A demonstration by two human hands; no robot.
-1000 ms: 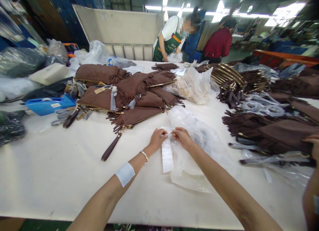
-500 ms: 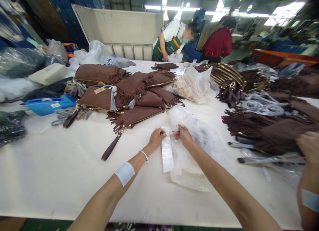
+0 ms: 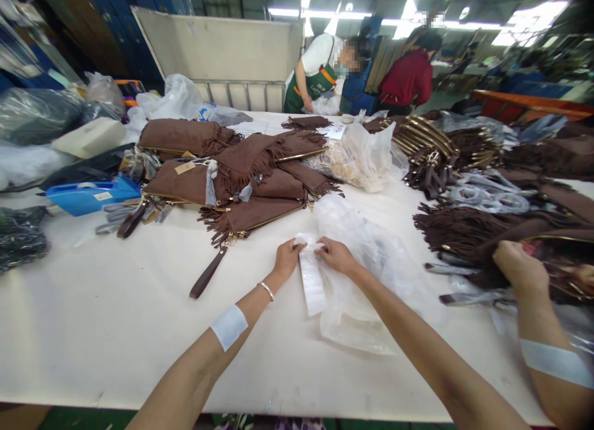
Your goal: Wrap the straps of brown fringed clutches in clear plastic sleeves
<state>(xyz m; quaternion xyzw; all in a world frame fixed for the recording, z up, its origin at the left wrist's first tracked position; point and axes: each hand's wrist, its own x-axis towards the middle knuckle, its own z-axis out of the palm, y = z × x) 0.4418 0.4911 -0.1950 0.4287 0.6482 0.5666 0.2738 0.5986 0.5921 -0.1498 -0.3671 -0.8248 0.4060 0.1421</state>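
Over the table's middle, a narrow strip of thin white plastic (image 3: 312, 291) hangs down from between my hands. My left hand (image 3: 288, 258), with a bracelet at its wrist, pinches the strip's upper left edge. At its upper right edge, my right hand (image 3: 338, 255) is closed with its fingertips on the plastic. Beneath and beside my right forearm lies a large crumpled clear plastic bag (image 3: 362, 238). Just beyond my hands is a pile of brown fringed bags (image 3: 264, 210), one with a dark wrist strap (image 3: 208, 272) lying toward me.
At the right, a co-worker's hand (image 3: 522, 266) grips an opened brown bag (image 3: 561, 244). A blue tape dispenser (image 3: 95, 195) stands at the left. A bag of tan material (image 3: 362, 158) lies behind the clear bag. A person in a green apron (image 3: 318, 83) bends over the far side.
My right hand has turned and shifted slightly left onto the strip, and the strip's lower end has tilted right. The co-worker's hand has moved left, and a brown bag there now gapes open.
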